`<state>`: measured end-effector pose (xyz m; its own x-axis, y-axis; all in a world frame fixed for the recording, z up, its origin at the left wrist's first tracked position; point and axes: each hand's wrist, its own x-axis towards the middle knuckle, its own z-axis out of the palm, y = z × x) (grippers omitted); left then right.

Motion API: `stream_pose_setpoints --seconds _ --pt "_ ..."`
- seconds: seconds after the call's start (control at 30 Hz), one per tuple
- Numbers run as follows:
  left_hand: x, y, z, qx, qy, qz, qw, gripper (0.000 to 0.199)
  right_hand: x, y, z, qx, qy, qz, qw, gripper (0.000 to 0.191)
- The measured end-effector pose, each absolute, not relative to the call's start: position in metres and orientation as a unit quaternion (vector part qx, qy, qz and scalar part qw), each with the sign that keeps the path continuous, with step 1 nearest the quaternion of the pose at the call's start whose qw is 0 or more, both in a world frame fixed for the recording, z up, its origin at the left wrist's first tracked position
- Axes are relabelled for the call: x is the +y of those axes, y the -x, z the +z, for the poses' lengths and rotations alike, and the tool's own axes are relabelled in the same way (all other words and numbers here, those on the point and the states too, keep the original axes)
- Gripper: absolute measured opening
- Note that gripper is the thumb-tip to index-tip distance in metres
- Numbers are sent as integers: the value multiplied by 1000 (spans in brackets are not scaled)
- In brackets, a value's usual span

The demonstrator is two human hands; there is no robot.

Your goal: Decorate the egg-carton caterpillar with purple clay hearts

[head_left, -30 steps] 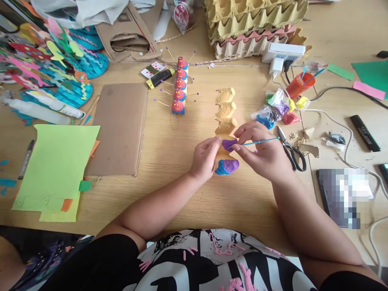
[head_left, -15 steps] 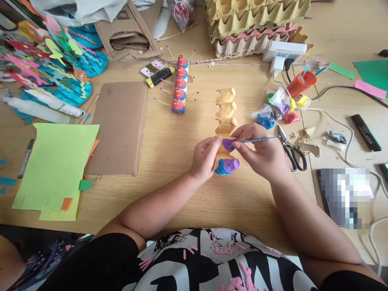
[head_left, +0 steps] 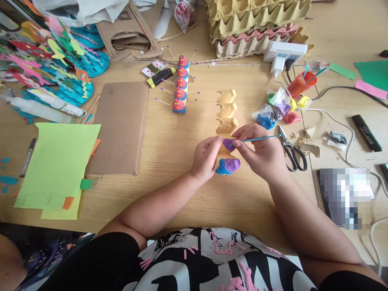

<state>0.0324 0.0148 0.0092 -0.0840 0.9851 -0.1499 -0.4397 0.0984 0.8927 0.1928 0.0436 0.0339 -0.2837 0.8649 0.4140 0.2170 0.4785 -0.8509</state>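
My left hand [head_left: 207,158] is closed on the left edge of a strip of egg carton [head_left: 226,110], its thumb beside a purple patch of clay [head_left: 229,144]. My right hand [head_left: 261,151] pinches a thin blue modelling tool [head_left: 261,139], whose tip rests on that purple patch. The nearest cup of the strip is covered with blue clay [head_left: 222,166] and purple clay [head_left: 232,165]. The farther cups are bare yellow pulp. My right fingers hide part of the strip. Further left stands a row of painted egg cups [head_left: 181,83] with red smiling faces and stick legs.
Scissors [head_left: 292,151] lie right of my right hand, beside bagged coloured clay [head_left: 281,106] and a red cup [head_left: 300,84]. Egg trays [head_left: 254,24] and a power strip [head_left: 285,51] stand behind. Cardboard [head_left: 119,127] and green paper [head_left: 60,161] lie at left.
The view has shifted very slightly. Both hands keep the same hold, and the tool's tip stays at the purple clay.
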Motion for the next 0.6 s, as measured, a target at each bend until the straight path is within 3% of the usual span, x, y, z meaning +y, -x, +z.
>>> stream_pose_setpoints --seconds 0.6 --pt "13 -31 1 447 -344 592 576 48 42 -189 33 -708 385 353 476 27"
